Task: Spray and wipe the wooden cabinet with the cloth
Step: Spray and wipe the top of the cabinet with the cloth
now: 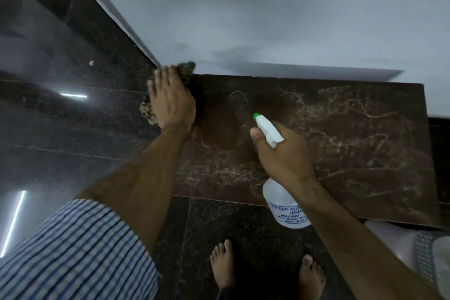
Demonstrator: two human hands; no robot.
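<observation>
The dark brown wooden cabinet top [341,143] lies below me against the grey wall, streaked with pale dust and smear marks. My left hand [170,100] presses flat on a dark patterned cloth [186,68] at the top's far left corner; the cloth sticks out beyond the fingers and under the palm's left side. My right hand [282,153] is closed around the neck of a clear spray bottle [285,204] with a white head and green nozzle [256,116], held above the middle of the cabinet top, nozzle aimed away from me.
Dark polished stone floor [60,129] spreads left and below, reflecting strip lights. My bare feet [222,265] stand just in front of the cabinet. A pale object with patterned fabric [423,251] sits at the lower right. The grey wall [267,7] rises behind.
</observation>
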